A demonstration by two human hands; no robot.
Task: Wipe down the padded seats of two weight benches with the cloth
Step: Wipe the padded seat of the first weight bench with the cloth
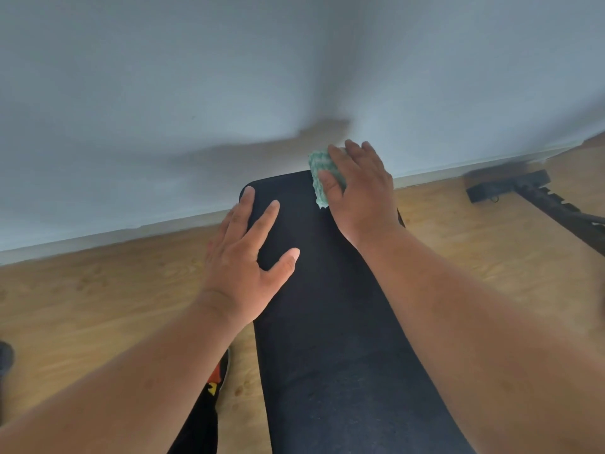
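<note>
- The black padded bench [327, 322] runs up the middle of the frame from the bottom edge, its far end near the wall [229, 77].
- The right hand [358, 188], just above centre, presses a green cloth [319, 173] onto the bench's far right corner, thumb and fingers closed over it.
- The left hand [245, 253] lies flat and open on the bench's left edge, holding nothing.
- Wooden floor [98, 306] shows on both sides.
</note>
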